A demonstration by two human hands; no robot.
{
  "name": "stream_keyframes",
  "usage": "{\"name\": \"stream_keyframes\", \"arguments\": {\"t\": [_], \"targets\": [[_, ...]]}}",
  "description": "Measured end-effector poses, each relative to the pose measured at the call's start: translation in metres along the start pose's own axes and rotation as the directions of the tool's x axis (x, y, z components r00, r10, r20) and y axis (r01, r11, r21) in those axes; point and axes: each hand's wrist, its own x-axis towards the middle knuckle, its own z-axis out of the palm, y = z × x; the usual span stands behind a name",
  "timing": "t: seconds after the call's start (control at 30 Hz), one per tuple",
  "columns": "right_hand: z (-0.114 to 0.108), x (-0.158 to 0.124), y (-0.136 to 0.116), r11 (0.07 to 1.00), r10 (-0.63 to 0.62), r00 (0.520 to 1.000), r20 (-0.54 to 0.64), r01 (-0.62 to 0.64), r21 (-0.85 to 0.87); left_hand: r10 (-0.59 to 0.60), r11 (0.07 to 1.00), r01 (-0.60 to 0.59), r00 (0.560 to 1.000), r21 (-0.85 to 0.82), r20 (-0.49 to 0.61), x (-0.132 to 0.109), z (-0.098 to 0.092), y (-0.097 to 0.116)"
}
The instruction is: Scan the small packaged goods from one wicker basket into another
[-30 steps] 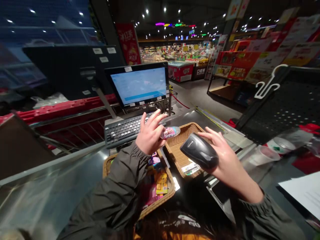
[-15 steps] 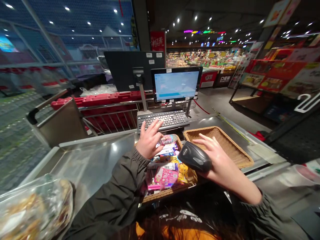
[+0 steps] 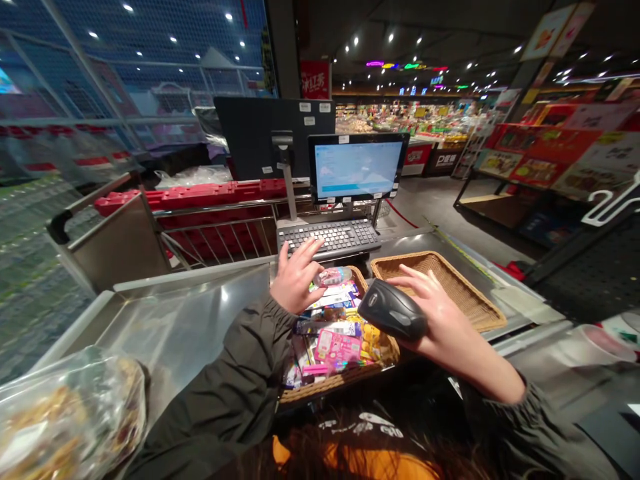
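My right hand [image 3: 429, 303] grips a black handheld barcode scanner [image 3: 393, 310], its head pointing left over a wicker basket [image 3: 325, 389] of small colourful packets. A pink packet [image 3: 337, 348] lies near the front of that basket, and a clear package [image 3: 334, 276] lies at its back. With fingers spread, my left hand [image 3: 297, 277] hovers between the basket and the black keyboard [image 3: 330, 237]; its fingertips are at the keyboard's front edge, and I cannot tell whether they touch the keys. A lit monitor [image 3: 359, 168] stands behind the keyboard.
A second wicker basket [image 3: 453, 287] sits on the right of the metal counter [image 3: 200, 333]. Clear bags of food [image 3: 65, 413] lie at the front left. Behind the counter are a second screen's dark back [image 3: 250, 143] and a cart [image 3: 215, 247] by red crates [image 3: 200, 195].
The view has shifted slightly. Both hands hold nearly the same pose over the counter, and the scanner stays in my right hand.
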Motion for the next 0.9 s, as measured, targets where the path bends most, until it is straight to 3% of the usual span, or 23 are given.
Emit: {"name": "stream_keyframes", "arguments": {"t": [0.23, 0.5, 0.73, 0.9], "targets": [[0.002, 0.001, 0.009, 0.999, 0.038, 0.999, -0.015, -0.039, -0.016, -0.010, 0.999, 0.012, 0.999, -0.049, 0.040, -0.001, 0.013, -0.002], [0.008, -0.004, 0.025, 0.993, 0.122, 0.993, 0.003, -0.122, -0.010, -0.024, 0.988, 0.057, 0.974, -0.143, 0.223, -0.001, 0.044, -0.003], [0.010, -0.012, 0.039, 0.981, 0.194, 0.981, 0.010, -0.194, 0.001, -0.161, 0.963, 0.228, 0.915, -0.144, 0.371, 0.015, 0.086, -0.009], [0.010, -0.017, 0.050, 0.973, 0.230, 0.973, 0.024, -0.230, -0.002, -0.247, 0.945, 0.319, 0.833, -0.066, 0.495, 0.030, 0.125, -0.015]]}}
